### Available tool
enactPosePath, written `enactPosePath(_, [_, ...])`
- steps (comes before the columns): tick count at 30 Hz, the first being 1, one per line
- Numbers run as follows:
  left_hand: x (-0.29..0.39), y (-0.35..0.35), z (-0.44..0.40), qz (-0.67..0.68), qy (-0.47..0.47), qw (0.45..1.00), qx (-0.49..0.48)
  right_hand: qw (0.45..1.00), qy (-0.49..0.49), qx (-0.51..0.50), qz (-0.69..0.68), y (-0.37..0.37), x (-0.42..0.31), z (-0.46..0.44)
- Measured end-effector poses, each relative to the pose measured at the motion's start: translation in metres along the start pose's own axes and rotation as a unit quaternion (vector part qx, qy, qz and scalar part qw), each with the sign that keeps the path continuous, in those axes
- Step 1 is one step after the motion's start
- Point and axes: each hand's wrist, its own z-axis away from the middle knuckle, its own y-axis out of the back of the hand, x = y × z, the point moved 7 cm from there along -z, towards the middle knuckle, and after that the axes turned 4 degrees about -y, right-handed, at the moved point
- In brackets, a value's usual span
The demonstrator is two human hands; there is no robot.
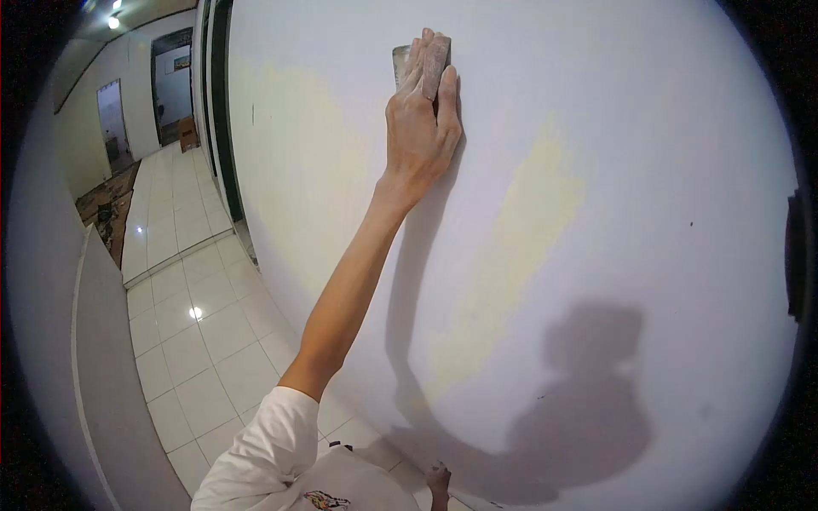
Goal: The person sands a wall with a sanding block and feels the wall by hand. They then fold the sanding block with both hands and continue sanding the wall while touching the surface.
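My left hand is raised high against the pale wall, its back towards me and its fingers pointing up. Pale dust coats the fingers. They press a folded piece of sandpaper to the wall; one greyish flap sticks out on the left side. The thumb rests to the right of it. Down at the bottom edge, beside my white shirt, my right hand hangs near the wall. It is small and dark in view, and its fingers are not clear.
Yellowish patches mark the wall around my left arm. White floor tiles run along its left side to a raised step. A low partition stands at far left. Doorways and a brown box appear farther back.
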Motion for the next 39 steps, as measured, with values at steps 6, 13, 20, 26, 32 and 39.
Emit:
enactPosePath(6, [0.011,0.006,0.031,0.027,-0.029,0.992,-0.118,0.997,0.024,0.022,0.065,-0.002,-0.016,0.016])
enactPosePath(13, [0.021,0.017,0.198,0.018,-0.041,0.971,-0.236,0.995,0.021,0.045,0.084,-0.019,-0.019,0.027])
enactPosePath(20, [0.032,0.041,0.367,0.032,-0.028,0.954,-0.298,0.996,0.059,0.034,0.060,-0.076,0.040,0.005])
enactPosePath(26, [0.015,0.072,0.513,-0.023,0.064,0.940,-0.334,0.993,0.049,0.065,-0.089,0.043,-0.130,0.039])
enactPosePath(32, [0.023,0.085,0.529,-0.087,0.455,0.882,-0.081,0.877,0.311,0.350,-0.108,0.215,-0.332,0.116])
enactPosePath(39, [-0.016,0.098,0.575,-0.004,0.707,0.690,0.155,0.709,0.391,0.582,-0.070,0.323,-0.343,0.175])
